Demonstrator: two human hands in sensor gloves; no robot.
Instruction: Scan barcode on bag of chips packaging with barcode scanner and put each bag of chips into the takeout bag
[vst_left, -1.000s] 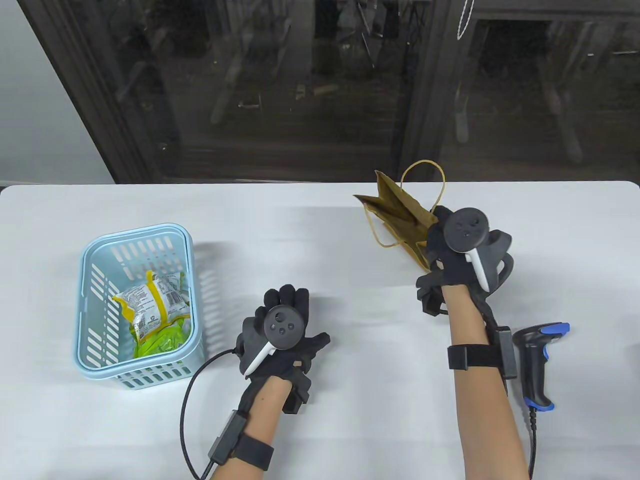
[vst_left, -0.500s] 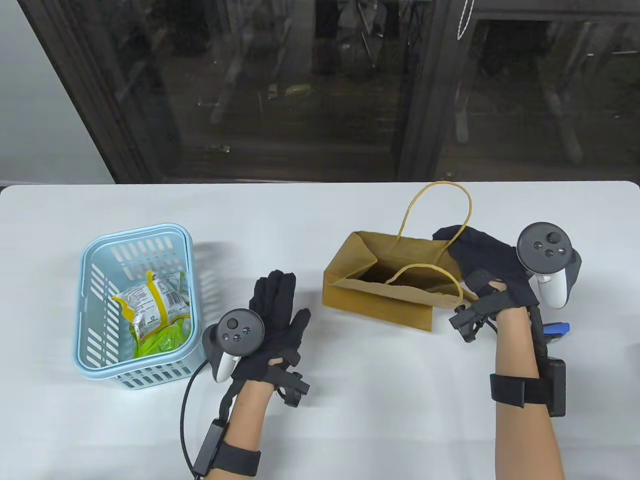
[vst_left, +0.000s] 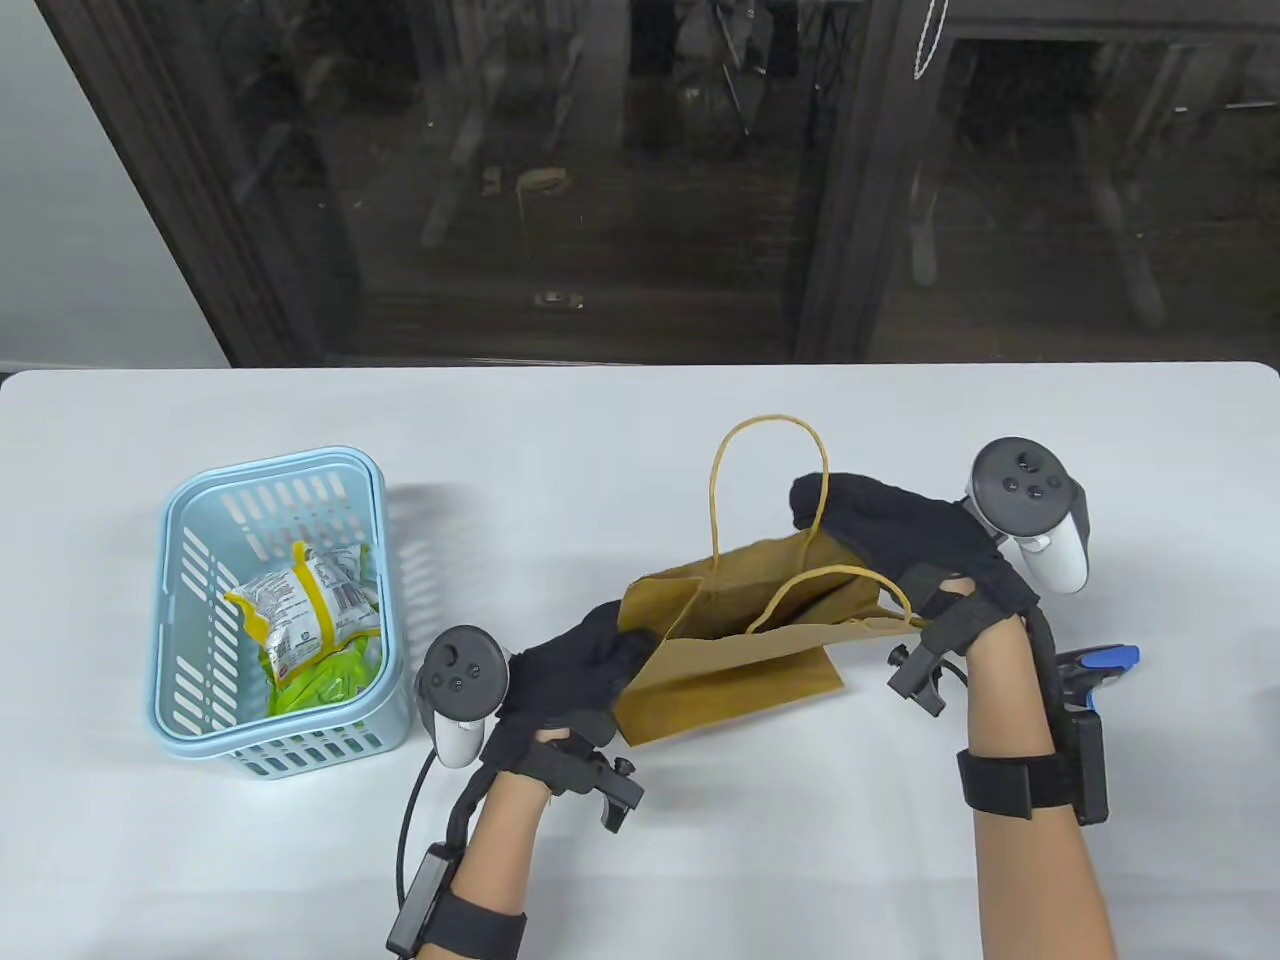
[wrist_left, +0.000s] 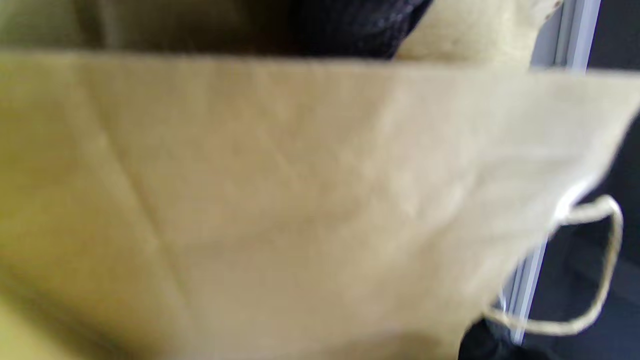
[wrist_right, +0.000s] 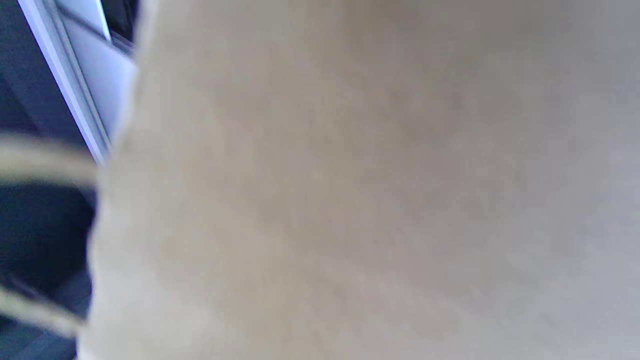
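Note:
The brown paper takeout bag (vst_left: 735, 665) stands mouth-up at the table's middle, held between both hands. My left hand (vst_left: 600, 650) grips its left rim; the dark fingers (wrist_left: 350, 25) reach inside behind the near wall of the bag (wrist_left: 300, 200). My right hand (vst_left: 850, 520) lies along the far wall and holds the right end, with one string handle (vst_left: 770, 430) looped over its fingers. Bag paper (wrist_right: 375, 200) fills the right wrist view. Bags of chips (vst_left: 310, 600) lie in the blue basket (vst_left: 180, 610). The barcode scanner (vst_left: 1105, 660) lies mostly hidden behind my right forearm.
The basket stands at the left, close to my left wrist. A cable (vst_left: 405, 850) trails from my left forearm toward the table's front edge. A dark glass wall runs behind the table's far edge.
The right hand swung the bag from folded and raised to open on the table, then pulled it nearer and leftward. The left hand turned, moved right and took hold of the bag's left rim.

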